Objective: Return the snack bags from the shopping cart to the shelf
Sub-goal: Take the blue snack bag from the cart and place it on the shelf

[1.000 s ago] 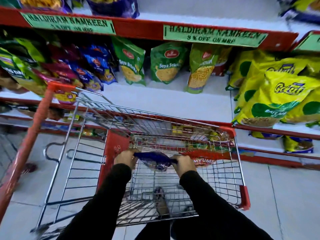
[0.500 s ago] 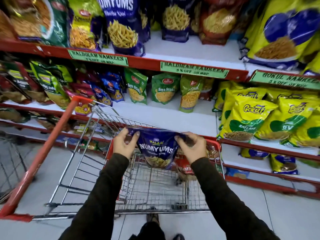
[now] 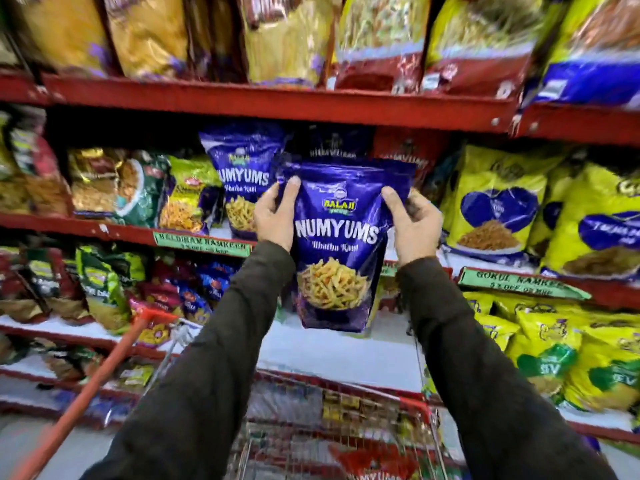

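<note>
Head view: blue Balaji Numyums bag (image 3: 341, 244) held upright in front of the red shelf (image 3: 277, 102), gripped at its upper edges by left hand (image 3: 275, 216) and right hand (image 3: 414, 225), matching Numyums bag (image 3: 242, 178) shelved just behind, shopping cart (image 3: 346, 427) seen below.

My left hand's fingers (image 3: 273, 202) vanish behind the purple bag (image 3: 337, 244); the cart (image 3: 346, 427) below blurs, its red bag (image 3: 377, 467) cut by the bottom edge.

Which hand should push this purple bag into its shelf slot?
Probably the right hand: it grips the held bag by the edge nearest the gap beside the shelved matching bag. The left hand blocks that bag.
</note>
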Tool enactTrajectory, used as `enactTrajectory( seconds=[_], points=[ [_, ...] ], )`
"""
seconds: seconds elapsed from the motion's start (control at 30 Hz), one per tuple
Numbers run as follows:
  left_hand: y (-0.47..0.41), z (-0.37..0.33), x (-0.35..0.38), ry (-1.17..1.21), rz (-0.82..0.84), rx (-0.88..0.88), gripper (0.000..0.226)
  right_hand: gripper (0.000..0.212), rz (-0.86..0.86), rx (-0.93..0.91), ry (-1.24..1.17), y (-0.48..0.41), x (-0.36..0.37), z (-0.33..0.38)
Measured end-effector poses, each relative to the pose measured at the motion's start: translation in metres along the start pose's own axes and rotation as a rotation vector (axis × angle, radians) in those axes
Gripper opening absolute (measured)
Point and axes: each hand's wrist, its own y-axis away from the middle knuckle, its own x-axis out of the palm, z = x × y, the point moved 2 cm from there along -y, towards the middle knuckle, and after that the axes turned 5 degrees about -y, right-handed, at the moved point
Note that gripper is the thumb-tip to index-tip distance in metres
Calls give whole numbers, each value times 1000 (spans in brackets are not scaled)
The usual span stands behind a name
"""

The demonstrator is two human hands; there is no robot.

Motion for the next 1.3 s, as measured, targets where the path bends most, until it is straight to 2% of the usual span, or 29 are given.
enactTrajectory(
  seconds=[0.07,0.13,0.23,0.3,0.4,0.47,0.63,0.7,0.83,0.97,1.0,1.1,1.23,1.3],
  points=[
    [-24,-9,20,9,1,18,45,16,-26,15,-9,-33,11,-1],
    [-48,-11,37,-4,9,21,48,20,-43,41,-24,-61,20,-4],
    [-84,-9,59,-21,-13,5,24,11,-35,56,-26,-100,32,-17],
    [-106,-3,72,-112,-35,-24,41,11,-45,67,10,-121,36,-28],
    [-131,0,88,-128,-55,-42,30,13,-112,124,31,-149,40,-51],
    [-144,3,96,-123,-96,-59,43,17,-162,165,68,-165,41,-65],
    [-169,24,108,-102,-139,-55,41,17,-188,270,30,-195,50,-98],
    [-171,38,106,-142,-116,-69,47,31,-154,322,75,-194,48,-115],
    [-157,75,92,-257,-34,-143,64,51,17,447,265,-169,33,-143],
    [-142,108,73,-341,86,-253,67,94,245,600,289,-128,19,-165],
    [-141,114,70,-358,124,-264,67,98,254,617,282,-122,18,-169],
    [-135,119,63,-411,175,-270,67,89,213,643,296,-113,18,-175],
    [-120,114,53,-430,196,-168,61,43,219,606,277,-94,18,-168],
    [-110,115,46,-473,188,-135,63,37,229,545,265,-83,15,-165]
  ],
)
